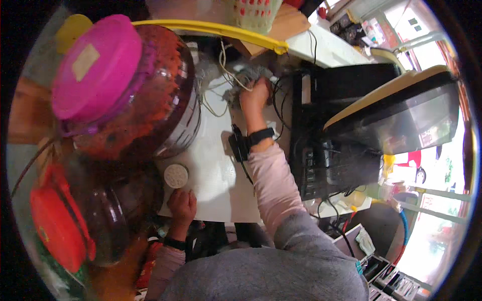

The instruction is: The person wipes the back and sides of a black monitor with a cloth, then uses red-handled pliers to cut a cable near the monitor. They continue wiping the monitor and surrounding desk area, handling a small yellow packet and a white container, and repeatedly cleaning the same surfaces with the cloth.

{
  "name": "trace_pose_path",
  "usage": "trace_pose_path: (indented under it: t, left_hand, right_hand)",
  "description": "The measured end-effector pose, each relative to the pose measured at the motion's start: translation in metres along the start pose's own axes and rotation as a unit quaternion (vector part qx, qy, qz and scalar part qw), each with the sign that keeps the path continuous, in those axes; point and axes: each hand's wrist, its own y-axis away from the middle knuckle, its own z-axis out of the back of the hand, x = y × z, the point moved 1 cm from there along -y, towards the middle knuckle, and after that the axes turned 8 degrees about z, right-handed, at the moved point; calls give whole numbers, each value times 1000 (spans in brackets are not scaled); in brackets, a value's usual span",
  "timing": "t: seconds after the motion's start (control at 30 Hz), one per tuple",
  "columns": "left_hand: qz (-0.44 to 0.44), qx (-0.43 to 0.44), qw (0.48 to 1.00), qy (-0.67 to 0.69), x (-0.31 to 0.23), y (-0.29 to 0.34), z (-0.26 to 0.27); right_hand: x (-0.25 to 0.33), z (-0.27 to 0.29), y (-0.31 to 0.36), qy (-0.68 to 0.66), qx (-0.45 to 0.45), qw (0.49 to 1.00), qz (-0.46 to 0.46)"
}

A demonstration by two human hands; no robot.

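Observation:
My right hand (255, 95) reaches to the back of the white table (216, 185), its fingers curled in among a pale cable (226, 67) and a crumpled grey bundle (241, 75) that looks like thin plastic. What those fingers grip is hidden. At the front edge, my left hand (182, 204) rests in a loose fist, with nothing visible in it. Just beyond its knuckles stands a small round white tub (175, 175) with pale round shapes on top. A black adapter-like block (238, 144) with a cord lies beside my right wrist.
A large jar (165, 85) with a pink lid (98, 67) and dark red contents fills the left. Nearer is a dark jar with a red lid (60, 218). Black machines with a tilted panel (401, 110) crowd the right. A yellow bar (211, 29) spans the back.

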Motion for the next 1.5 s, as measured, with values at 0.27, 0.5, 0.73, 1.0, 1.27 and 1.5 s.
trace_pose_path:
  t: [0.27,0.5,0.73,1.0,1.27,1.5]
  left_hand:
    - [5,0,1000,23,6,4,-7]
    - [8,38,999,-32,2,4,-1]
    - [14,40,999,-15,4,5,-3]
    - [3,32,999,-6,6,7,-5]
    - [41,90,993,-60,5,9,0]
    - [35,64,997,-26,3,8,-1]
  right_hand:
    - [-62,-77,-65,-12,-89,995,51]
    - [-107,-93,-83,10,35,979,202]
    - [-90,-90,-82,12,143,985,90]
    - [-45,-63,-47,209,102,963,134]
    - [-12,-35,-51,310,278,898,141]
    - [-15,-67,-58,193,179,938,226]
